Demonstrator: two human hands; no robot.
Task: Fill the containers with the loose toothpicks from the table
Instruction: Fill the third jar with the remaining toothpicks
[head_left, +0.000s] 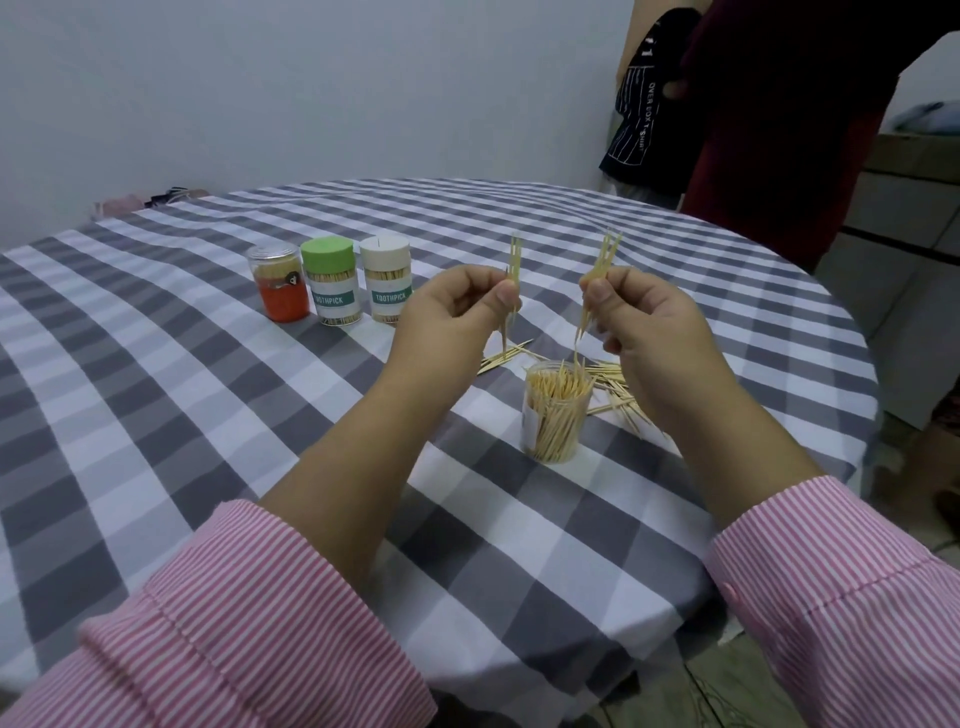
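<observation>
We saw our left hand pinching thin wooden toothpicks, right hand pinching more, open clear plastic container at 6 o'clock below, loose toothpicks at its 2 o'clock.

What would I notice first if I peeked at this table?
Two hands in mid-air, the left hand and right hand, each pinching a few toothpicks. Just below the right hand stands an open clear container packed with toothpicks, loose toothpicks scattered behind it. Three capped jars line up at the left.
</observation>
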